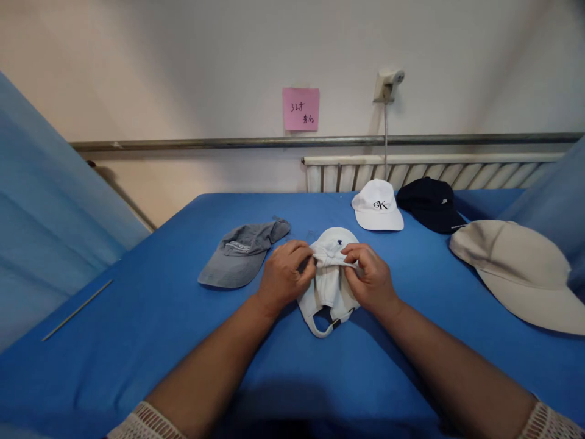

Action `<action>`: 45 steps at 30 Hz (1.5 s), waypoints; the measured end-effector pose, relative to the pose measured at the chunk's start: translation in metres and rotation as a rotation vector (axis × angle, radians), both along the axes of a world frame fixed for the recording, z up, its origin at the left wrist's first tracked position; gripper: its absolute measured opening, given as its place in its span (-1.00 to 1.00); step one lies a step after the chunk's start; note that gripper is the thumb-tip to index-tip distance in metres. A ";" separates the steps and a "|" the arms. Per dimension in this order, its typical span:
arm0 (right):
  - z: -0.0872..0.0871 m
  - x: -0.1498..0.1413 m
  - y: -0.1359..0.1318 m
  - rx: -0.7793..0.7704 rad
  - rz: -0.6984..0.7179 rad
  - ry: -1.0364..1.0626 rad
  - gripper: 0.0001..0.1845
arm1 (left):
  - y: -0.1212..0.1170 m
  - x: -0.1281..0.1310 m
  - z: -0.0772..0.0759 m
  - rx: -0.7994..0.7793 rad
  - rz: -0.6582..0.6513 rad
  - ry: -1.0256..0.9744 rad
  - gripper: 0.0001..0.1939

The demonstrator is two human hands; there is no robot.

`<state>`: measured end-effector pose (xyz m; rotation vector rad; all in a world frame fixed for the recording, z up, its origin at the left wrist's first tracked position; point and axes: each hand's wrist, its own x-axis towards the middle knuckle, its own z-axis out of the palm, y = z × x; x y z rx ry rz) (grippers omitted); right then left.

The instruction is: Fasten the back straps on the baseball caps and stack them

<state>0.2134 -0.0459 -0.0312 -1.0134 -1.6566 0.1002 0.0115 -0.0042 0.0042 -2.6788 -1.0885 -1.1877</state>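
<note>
A pale, off-white baseball cap (328, 286) with a small dark emblem lies on the blue-covered table, its back strap and buckle toward me. My left hand (287, 272) pinches the cap's folded fabric at its left side. On the opposite side, my right hand (369, 277) grips the same fold between thumb and fingers. The crown is creased between my hands, and the brim points away from me. Just left of my left hand rests a grey cap (242, 253), its brim toward the lower left.
Along the back right sit a white cap (377, 206) with black letters and a dark navy cap (429, 204). A large beige cap (516, 268) lies at the right. A thin stick (77, 310) is at the left of the blue cover (150, 341). Behind stands a radiator (347, 175).
</note>
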 end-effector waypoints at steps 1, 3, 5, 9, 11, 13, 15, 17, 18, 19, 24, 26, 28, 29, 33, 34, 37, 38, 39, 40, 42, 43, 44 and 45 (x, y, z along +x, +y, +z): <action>0.002 0.001 -0.001 0.025 -0.006 -0.029 -0.79 | -0.001 -0.001 0.003 0.008 0.007 -0.022 -0.87; 0.006 0.001 -0.006 0.042 0.004 -0.055 -0.78 | -0.004 -0.002 0.008 0.002 0.016 -0.077 -0.86; 0.009 -0.004 -0.012 0.006 0.062 -0.035 -0.82 | -0.005 -0.003 0.012 -0.052 0.011 -0.127 -0.85; 0.010 -0.015 -0.021 -0.201 0.292 0.126 -0.96 | 0.000 -0.008 0.018 -0.289 -0.058 -0.195 -0.84; 0.008 -0.013 -0.017 -0.271 0.254 0.263 -0.92 | 0.005 -0.013 0.021 -0.406 -0.102 -0.229 -0.85; 0.003 -0.006 -0.006 -0.288 0.088 0.326 -0.90 | 0.010 -0.019 0.022 -0.487 -0.127 -0.266 -0.87; -0.002 0.005 0.007 -0.302 -0.030 0.236 -0.87 | 0.014 -0.022 0.022 -0.545 -0.140 -0.302 -0.88; -0.006 0.014 0.018 -0.310 -0.052 0.090 -0.75 | 0.015 -0.022 0.020 -0.589 -0.156 -0.329 -0.88; -0.008 0.016 0.021 -0.323 -0.048 0.027 -0.67 | 0.015 -0.022 0.019 -0.605 -0.166 -0.339 -0.87; -0.009 0.018 0.024 -0.342 -0.044 -0.022 -0.58 | 0.015 -0.020 0.018 -0.617 -0.177 -0.349 -0.87; -0.010 0.014 0.031 -0.405 -0.052 -0.126 -0.55 | 0.012 -0.014 0.015 -0.659 -0.186 -0.412 -0.87; -0.007 0.014 0.031 -0.379 -0.065 -0.189 -0.74 | 0.012 -0.013 0.014 -0.674 -0.168 -0.445 -0.86; -0.003 0.017 0.029 -0.337 -0.070 -0.249 -0.85 | 0.015 -0.014 0.012 -0.684 -0.144 -0.492 -0.85; 0.000 0.018 0.027 -0.315 -0.070 -0.260 -0.85 | 0.017 -0.016 0.011 -0.688 -0.129 -0.517 -0.84; 0.009 0.026 0.017 -0.336 -0.002 -0.029 -0.83 | 0.026 -0.022 0.008 -0.688 -0.059 -0.546 -0.80; 0.011 0.027 0.015 -0.379 0.039 0.075 -0.80 | 0.027 -0.023 0.007 -0.692 -0.047 -0.526 -0.79; 0.015 0.027 0.009 -0.454 0.141 0.251 -0.72 | 0.029 -0.024 0.003 -0.713 -0.047 -0.436 -0.78; 0.016 0.026 0.008 -0.430 0.145 0.243 -0.72 | 0.029 -0.024 0.002 -0.718 -0.053 -0.408 -0.77; 0.017 0.024 0.006 -0.386 0.137 0.204 -0.74 | 0.029 -0.023 0.001 -0.719 -0.061 -0.384 -0.76; 0.018 0.021 0.004 -0.338 0.127 0.139 -0.77 | 0.029 -0.023 0.000 -0.713 -0.065 -0.368 -0.75; 0.019 0.017 0.001 -0.257 0.125 -0.041 -0.82 | 0.028 -0.022 -0.001 -0.697 -0.068 -0.361 -0.75; 0.019 0.014 -0.001 -0.234 0.136 -0.140 -0.82 | 0.028 -0.022 -0.001 -0.693 -0.066 -0.365 -0.74; 0.019 0.012 -0.002 -0.223 0.143 -0.229 -0.80 | 0.028 -0.022 -0.001 -0.691 -0.064 -0.373 -0.74; 0.018 0.011 -0.003 -0.219 0.137 -0.298 -0.78 | 0.027 -0.022 -0.001 -0.694 -0.063 -0.383 -0.75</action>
